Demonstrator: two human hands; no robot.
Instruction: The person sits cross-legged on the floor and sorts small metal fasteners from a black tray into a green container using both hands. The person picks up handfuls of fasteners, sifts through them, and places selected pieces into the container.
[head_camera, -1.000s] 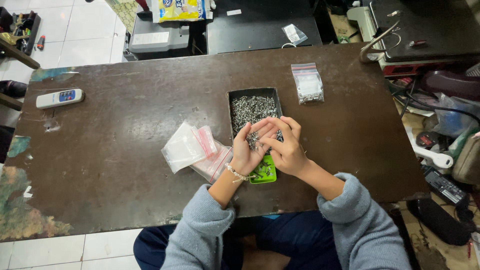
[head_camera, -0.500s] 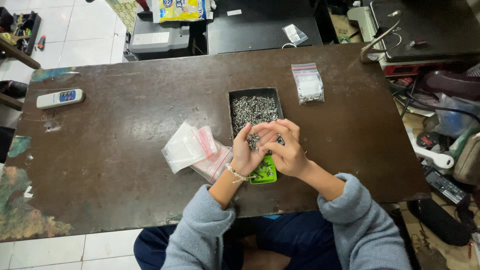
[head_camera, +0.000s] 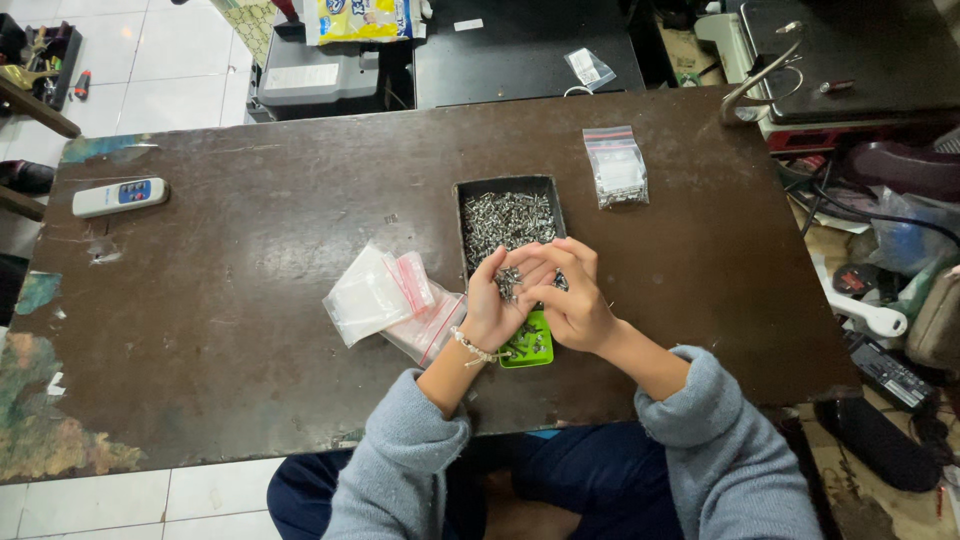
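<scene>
On dark brown desk (head_camera: 250, 290), near front edge: black tray (head_camera: 462, 225) of small screws (head_camera: 508, 215), green dish (head_camera: 530, 348) just beside. Left hand (head_camera: 495, 305) cupped, holding screw pile; right hand (head_camera: 572, 300) pinching, fingers touching pile. Judgement: keep palm level above tray, pick singly. Empty bags (head_camera: 395, 300) left; filled bag (head_camera: 617, 168) beyond.

A worn dark brown table (head_camera: 250, 300), its paint chipped along the left edge, carries a black tray of small metal screws (head_camera: 505, 215) near the middle, a green dish (head_camera: 530, 345) just below it, empty clear bags (head_camera: 390, 300) to the left, a filled bag (head_camera: 617, 168) beyond, and what appears to be a white remote (head_camera: 120, 196) far left.
</scene>
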